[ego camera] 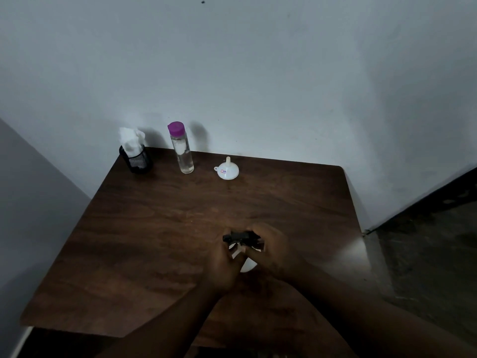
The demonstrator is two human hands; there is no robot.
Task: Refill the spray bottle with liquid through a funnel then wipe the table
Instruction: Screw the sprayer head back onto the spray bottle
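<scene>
While our left hand [224, 264] curls round the white plastic spray bottle [247, 265] at six o'clock on the dark wooden table [154, 228], our right hand [273, 249] clamps its black trigger head [238, 236]. We should steady the body upright and twist only the head; the white funnel [227, 171] sits at twelve o'clock.

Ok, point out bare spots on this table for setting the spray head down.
Widest bare stretch: the table left of the left hand, back to the mesh cup. Also free: the middle band between funnel and spray bottle, and the right side past the right hand. Crowded: the back edge, where cup, purple-capped bottle and funnel line up.
</scene>
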